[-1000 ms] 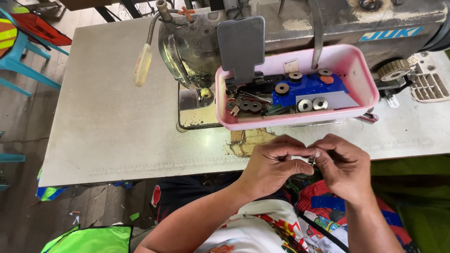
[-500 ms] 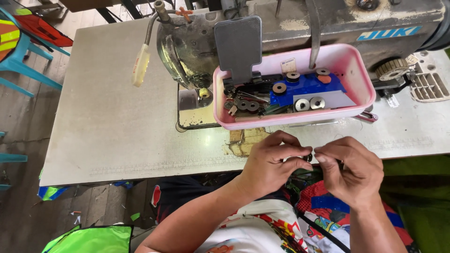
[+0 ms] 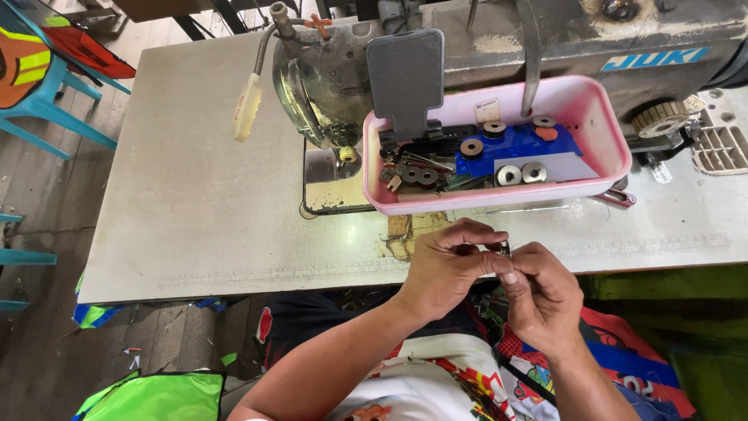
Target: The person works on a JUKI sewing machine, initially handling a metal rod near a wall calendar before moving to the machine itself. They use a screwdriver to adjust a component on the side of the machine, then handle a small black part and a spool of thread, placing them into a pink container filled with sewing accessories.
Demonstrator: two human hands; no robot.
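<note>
Metal glints between the fingertips of both hands: a small silvery part [image 3: 505, 249], too small to identify with certainty, is pinched where the left hand [image 3: 446, 273] and the right hand [image 3: 541, 295] meet, just off the near edge of the table [image 3: 187, 210]. Both hands are closed narrowly on this part, the left from one side and the right from the other, thumbs and forefingers pressed together around it. Judging from the pictures, the work is at a fine-handling stage: the part is off the table and in hand, and nothing shows it fitted anywhere yet. Just beyond the grip, across the table edge, sits a pink tray [image 3: 608, 129] holding several round metal bobbins [image 3: 520, 173], a blue block [image 3: 518, 144] and loose small hardware. Behind the tray stands a worn industrial sewing machine [image 3: 499, 39] with a grey flat plate [image 3: 405, 78] at its front and a gooseneck lamp [image 3: 248, 105] to the left of the grip. The tabletop is pale grey laminate, scuffed and chipped near the needle plate. Farther left of the grip, blue plastic chairs [image 3: 47, 109] stand on a wooden floor scattered with fabric scraps; bright green fabric [image 3: 148, 398] lies below the forearm.
</note>
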